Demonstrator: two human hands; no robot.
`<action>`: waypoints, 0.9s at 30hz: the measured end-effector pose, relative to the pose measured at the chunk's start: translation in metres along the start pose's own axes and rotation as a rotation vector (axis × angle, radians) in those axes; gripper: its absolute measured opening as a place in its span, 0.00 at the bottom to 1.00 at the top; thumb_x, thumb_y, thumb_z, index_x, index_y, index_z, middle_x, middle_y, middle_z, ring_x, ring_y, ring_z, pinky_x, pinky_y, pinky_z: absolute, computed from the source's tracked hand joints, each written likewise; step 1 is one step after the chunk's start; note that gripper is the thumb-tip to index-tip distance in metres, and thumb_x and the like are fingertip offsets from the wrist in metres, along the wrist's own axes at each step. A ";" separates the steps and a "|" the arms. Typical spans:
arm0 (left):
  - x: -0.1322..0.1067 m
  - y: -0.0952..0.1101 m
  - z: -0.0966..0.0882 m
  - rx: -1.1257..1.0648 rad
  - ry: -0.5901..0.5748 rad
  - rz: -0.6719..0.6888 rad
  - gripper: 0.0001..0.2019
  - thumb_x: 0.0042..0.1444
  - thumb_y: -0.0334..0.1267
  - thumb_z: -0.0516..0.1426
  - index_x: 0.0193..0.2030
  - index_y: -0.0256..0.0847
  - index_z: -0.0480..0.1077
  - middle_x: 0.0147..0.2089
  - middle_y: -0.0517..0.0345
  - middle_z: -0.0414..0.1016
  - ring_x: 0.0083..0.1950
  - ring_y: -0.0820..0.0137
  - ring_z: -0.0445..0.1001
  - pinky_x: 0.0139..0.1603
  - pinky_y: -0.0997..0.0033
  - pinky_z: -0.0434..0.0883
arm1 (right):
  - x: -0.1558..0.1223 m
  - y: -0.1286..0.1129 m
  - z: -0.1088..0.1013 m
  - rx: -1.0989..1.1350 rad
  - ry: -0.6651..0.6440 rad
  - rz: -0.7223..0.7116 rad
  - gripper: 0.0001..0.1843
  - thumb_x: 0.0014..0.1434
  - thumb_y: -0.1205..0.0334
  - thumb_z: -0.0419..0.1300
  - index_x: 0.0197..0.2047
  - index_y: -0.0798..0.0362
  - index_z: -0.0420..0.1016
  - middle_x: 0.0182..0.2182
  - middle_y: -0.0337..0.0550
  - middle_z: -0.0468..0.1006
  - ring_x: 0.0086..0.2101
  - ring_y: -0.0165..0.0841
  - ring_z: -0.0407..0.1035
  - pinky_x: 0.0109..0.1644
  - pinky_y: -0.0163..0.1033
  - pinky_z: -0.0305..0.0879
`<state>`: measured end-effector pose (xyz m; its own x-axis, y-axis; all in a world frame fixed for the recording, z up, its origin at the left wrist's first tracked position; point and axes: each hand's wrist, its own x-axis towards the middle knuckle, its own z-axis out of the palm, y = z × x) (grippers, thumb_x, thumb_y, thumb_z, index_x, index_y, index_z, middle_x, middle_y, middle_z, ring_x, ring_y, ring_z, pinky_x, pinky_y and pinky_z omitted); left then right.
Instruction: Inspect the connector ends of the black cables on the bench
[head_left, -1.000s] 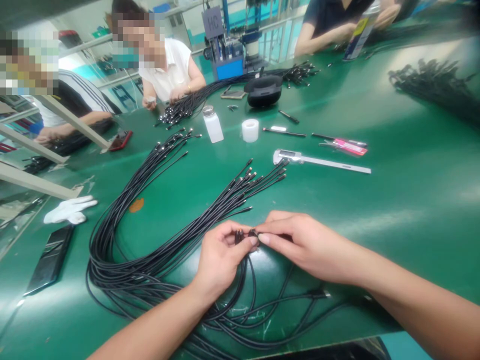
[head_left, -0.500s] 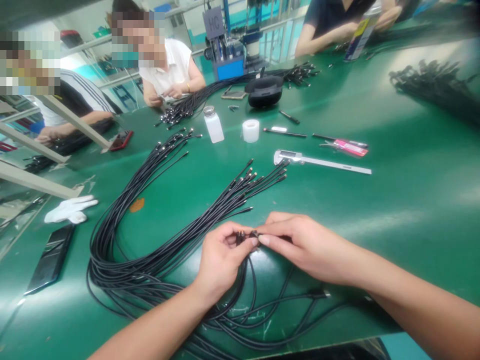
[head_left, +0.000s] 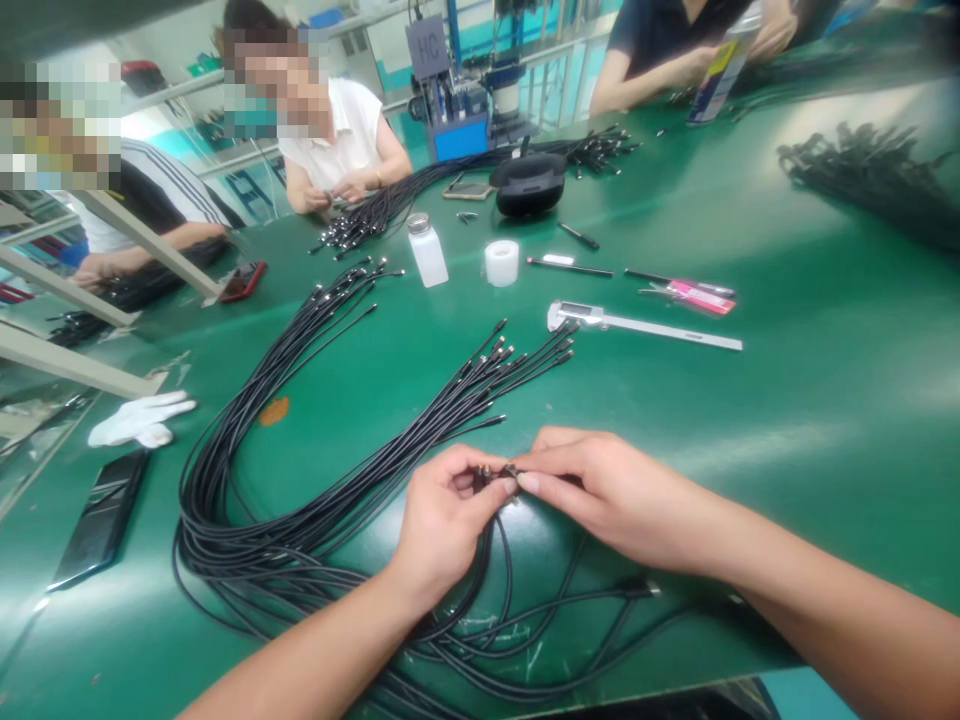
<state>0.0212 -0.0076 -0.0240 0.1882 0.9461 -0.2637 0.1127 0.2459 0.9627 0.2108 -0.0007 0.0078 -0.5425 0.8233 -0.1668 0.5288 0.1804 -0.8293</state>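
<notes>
My left hand [head_left: 442, 520] pinches the metal-tipped end of a black cable [head_left: 484, 472] between thumb and fingers. My right hand [head_left: 607, 490] meets it from the right, its fingertips closed on a small dark part [head_left: 510, 468] at that same cable end. Both hands hover just above the green table [head_left: 787, 400], near its front edge. A large bundle of black cables [head_left: 247, 500] loops from under my hands to the left and fans out toward the middle of the table, its connector ends [head_left: 525, 355] pointing right.
A digital caliper [head_left: 637, 322], a pink-handled tool [head_left: 694, 293], pens, a white tape roll [head_left: 501, 262] and a small white bottle [head_left: 426, 250] lie beyond the cables. A white glove [head_left: 139, 420] and a black phone [head_left: 101, 520] are at left. Other people work cables at the far side.
My hands have stayed together at the cable end, with only tiny finger shifts. The person in white across the table has moved their hands a little.
</notes>
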 end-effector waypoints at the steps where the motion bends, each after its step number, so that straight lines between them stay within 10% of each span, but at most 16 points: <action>1: 0.000 0.000 0.000 -0.001 0.000 -0.002 0.11 0.47 0.38 0.66 0.35 0.34 0.75 0.34 0.53 0.79 0.34 0.73 0.75 0.40 0.73 0.73 | 0.000 0.000 0.000 0.000 0.001 0.002 0.17 0.68 0.62 0.49 0.36 0.53 0.78 0.36 0.40 0.76 0.37 0.27 0.67 0.43 0.33 0.59; 27: 0.002 0.005 0.004 -0.140 -0.032 -0.097 0.14 0.48 0.36 0.66 0.38 0.31 0.71 0.30 0.55 0.77 0.29 0.75 0.77 0.35 0.75 0.77 | -0.001 0.002 -0.005 0.014 0.017 0.032 0.17 0.68 0.60 0.49 0.37 0.49 0.79 0.37 0.37 0.77 0.38 0.26 0.68 0.45 0.32 0.60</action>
<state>0.0257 -0.0055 -0.0200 0.2140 0.9099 -0.3554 -0.0051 0.3649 0.9310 0.2156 0.0018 0.0095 -0.5142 0.8376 -0.1844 0.5362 0.1462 -0.8313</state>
